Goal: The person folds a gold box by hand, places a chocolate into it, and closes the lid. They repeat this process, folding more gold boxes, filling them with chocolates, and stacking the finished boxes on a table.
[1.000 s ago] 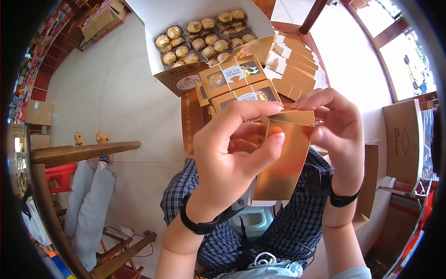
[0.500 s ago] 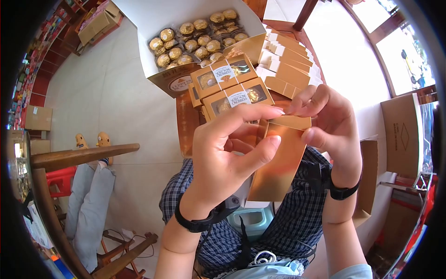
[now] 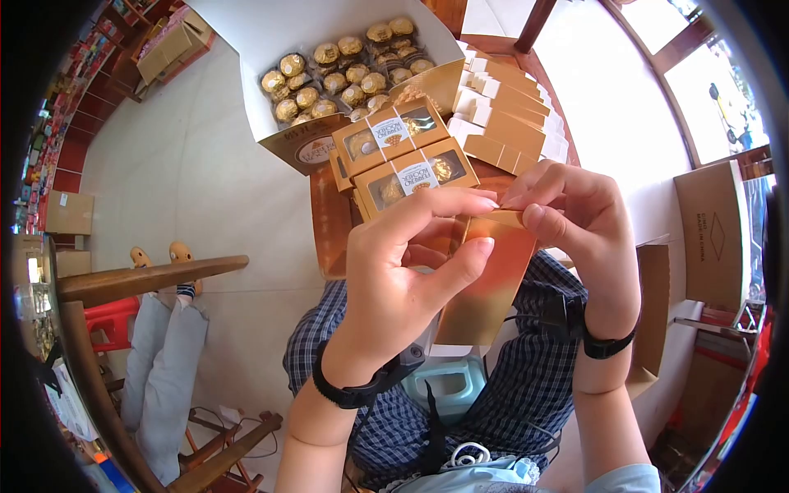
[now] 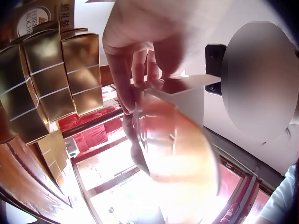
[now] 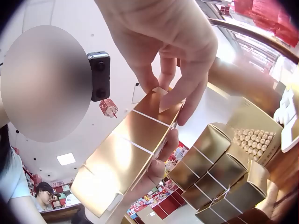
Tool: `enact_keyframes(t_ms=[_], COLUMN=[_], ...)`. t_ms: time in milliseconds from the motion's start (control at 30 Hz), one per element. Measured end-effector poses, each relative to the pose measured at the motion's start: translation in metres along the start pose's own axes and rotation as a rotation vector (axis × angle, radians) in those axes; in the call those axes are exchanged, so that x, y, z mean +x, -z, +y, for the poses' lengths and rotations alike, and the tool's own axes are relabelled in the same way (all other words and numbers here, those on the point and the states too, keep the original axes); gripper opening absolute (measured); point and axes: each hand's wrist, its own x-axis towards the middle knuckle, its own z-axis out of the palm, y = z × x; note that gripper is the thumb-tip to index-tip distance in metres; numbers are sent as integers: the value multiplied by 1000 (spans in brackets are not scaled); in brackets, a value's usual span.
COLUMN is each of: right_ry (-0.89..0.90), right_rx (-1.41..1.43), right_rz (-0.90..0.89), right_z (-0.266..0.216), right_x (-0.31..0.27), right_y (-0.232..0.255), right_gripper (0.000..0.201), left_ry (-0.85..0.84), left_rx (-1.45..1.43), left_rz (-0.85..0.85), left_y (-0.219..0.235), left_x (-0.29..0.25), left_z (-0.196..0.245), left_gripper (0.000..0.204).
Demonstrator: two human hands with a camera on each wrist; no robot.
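a: where to look first?

b: at the gold carton (image 3: 485, 300), in both hands above the plaid-covered lap (image 3: 394, 427), on the body side of the big open ferrero rocher box (image 3: 288, 149) and apart from it.

a: and the fingers?

b: on the left hand (image 3: 386, 275), curled round the carton, with thumb on its face. on the right hand (image 3: 598, 226), bent in, with thumb and forefinger pinching the end flap (image 3: 500, 217). partly hidden at the far side, so cannot tell every fingertip.

a: anything different from a second ago?

b: yes, right thumb from beside the end flap onto it, with a narrower strip of flap now showing. likely meaning: that end nearer closed. tucked in or not? cannot tell.

a: and further out?

b: against the near side of the big box, windowed ferrero rocher packs (image 3: 393, 131), stacked. inside it, gold-wrapped chocolates (image 3: 326, 53). just right of it, overlapping gold cardboard blanks (image 3: 505, 135). under it, a wooden table (image 3: 333, 234).
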Motion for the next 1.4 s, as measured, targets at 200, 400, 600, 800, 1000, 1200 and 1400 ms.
enact_keyframes(t_ms=[200,400,600,800,1000,1200,1400], right_ry=[32,167,126,318,370,140,143], right_rx=[132,45,151,-135,-959,-1198,-1367], right_rz=[-22,-120,90,106,-210,-596,-610], right_z=[3,6,-17,-35,-16,36,40], right_x=[0,0,-10,12,161,246,254], right_y=[-2,3,-6,-14,-26,-38,-45], right_gripper=[10,12,39,35,23,37,40], left_ry=[3,-34,114,207,9,-170,-195], left_rx=[-53,-58,-430,-606,-1097,-1344,-1360], left_rz=[48,66,-105,-350,326,554,473], left_y=[-2,-3,-14,16,72,118,122], left_x=[0,-1,1,-11,-1,-3,-11], left_z=[-2,-3,8,7,27,24,14], left_gripper=[22,27,86,81,66,48,47])
